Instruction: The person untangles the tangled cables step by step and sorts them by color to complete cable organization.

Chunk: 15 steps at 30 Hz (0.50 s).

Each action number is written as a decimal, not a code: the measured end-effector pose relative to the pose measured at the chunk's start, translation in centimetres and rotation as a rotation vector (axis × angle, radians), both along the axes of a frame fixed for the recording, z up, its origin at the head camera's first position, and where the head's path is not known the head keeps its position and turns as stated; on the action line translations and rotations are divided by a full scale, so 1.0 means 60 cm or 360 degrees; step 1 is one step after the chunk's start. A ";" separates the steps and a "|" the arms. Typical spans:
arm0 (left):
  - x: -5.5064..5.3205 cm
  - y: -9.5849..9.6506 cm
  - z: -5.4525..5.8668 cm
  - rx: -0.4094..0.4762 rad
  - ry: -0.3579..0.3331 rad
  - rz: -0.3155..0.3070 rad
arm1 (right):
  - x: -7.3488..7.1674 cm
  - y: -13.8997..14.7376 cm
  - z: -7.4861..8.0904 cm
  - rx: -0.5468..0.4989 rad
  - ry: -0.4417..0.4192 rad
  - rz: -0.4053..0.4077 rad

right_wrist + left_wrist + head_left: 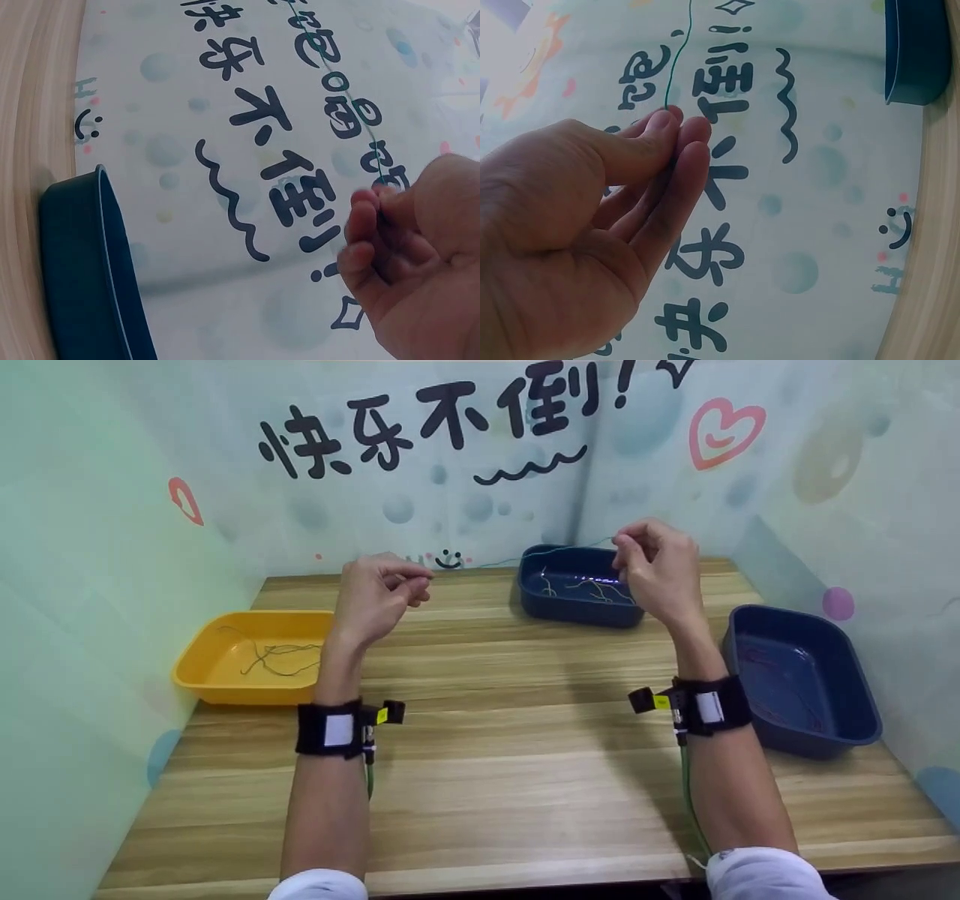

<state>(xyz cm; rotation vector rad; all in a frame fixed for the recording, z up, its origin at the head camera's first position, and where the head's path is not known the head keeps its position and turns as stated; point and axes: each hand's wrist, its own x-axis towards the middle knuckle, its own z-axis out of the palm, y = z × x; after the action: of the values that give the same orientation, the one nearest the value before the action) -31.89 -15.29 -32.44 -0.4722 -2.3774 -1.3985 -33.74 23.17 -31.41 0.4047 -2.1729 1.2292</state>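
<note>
A thin green thread (555,551) runs through the air between my two hands, above the table. My left hand (379,592) pinches one end between thumb and fingertips, and in the left wrist view the thread (673,67) rises from that pinch. At the other end, my right hand (664,570) pinches the thread (360,116) with its thumb and forefinger, the other fingers curled. This right hand is beside the back blue bin (577,611), overlapping its right end in the head view. The left hand is nearest the yellow bin (247,694).
Dark green threads (281,651) lie in the yellow bin and pale yellow threads (598,589) in the back blue bin. A second blue bin (810,746) at the right holds faint reddish threads. A printed backdrop (442,502) encloses the wooden table (487,795).
</note>
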 end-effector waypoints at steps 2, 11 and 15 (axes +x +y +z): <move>0.000 0.000 0.000 0.0056 0.0020 0.0083 | 0.001 0.000 -0.002 0.0047 0.0014 0.0070; 0.001 -0.016 0.012 0.0332 0.0035 0.0393 | -0.002 -0.022 -0.011 0.0083 -0.0005 0.0409; 0.003 -0.039 0.020 0.0325 -0.0045 0.0364 | 0.001 -0.043 -0.014 -0.0065 -0.0132 0.0531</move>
<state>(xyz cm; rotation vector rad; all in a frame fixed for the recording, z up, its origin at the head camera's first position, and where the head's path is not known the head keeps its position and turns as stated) -31.71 -17.65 -31.26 -0.1228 -2.1971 -1.5256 -33.66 20.60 -32.24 0.7339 -2.2060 1.4890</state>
